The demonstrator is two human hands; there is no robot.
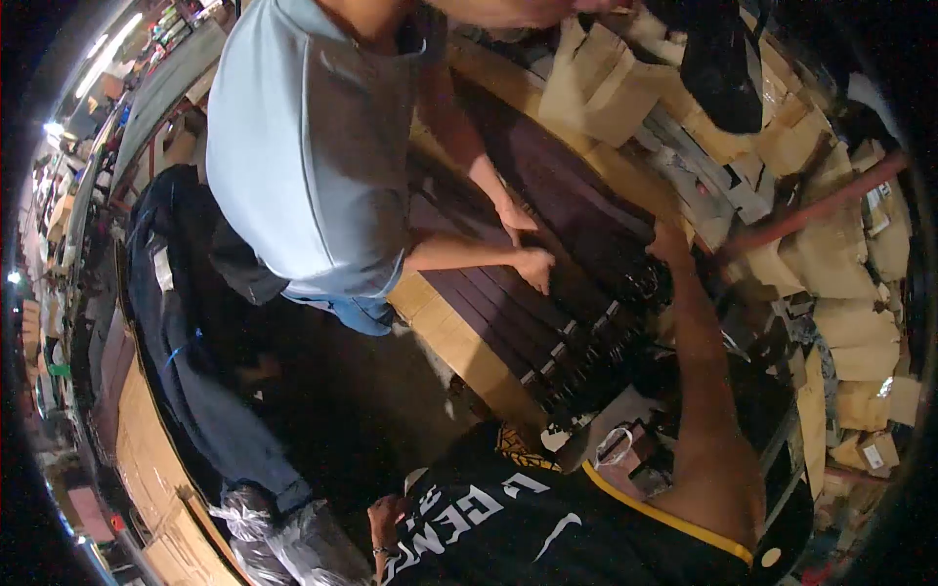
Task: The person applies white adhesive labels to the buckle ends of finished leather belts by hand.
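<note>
Dark maroon cloth pieces [479, 313] lie in overlapping strips on cardboard, with a dense row of metal clips or hooks [606, 317] at their lower end. My right hand [669, 239] reaches up to the far corner of this cloth, fingers curled at its edge beside the hooks; what they grip is unclear. Low in the view, my left hand [387, 513] is near my black jersey, its fingers curled and their contents hidden. A co-worker in a light blue shirt [303, 146] leans over the cloth, both hands close together above the strips.
Torn cardboard [840, 293] and a red bar [811, 210] are at the right. A black cloth [721, 73] hangs at the top right. Dark blue cloth [195, 361] and clear plastic bags [303, 542] lie at the left. White string [614, 447] is near my jersey.
</note>
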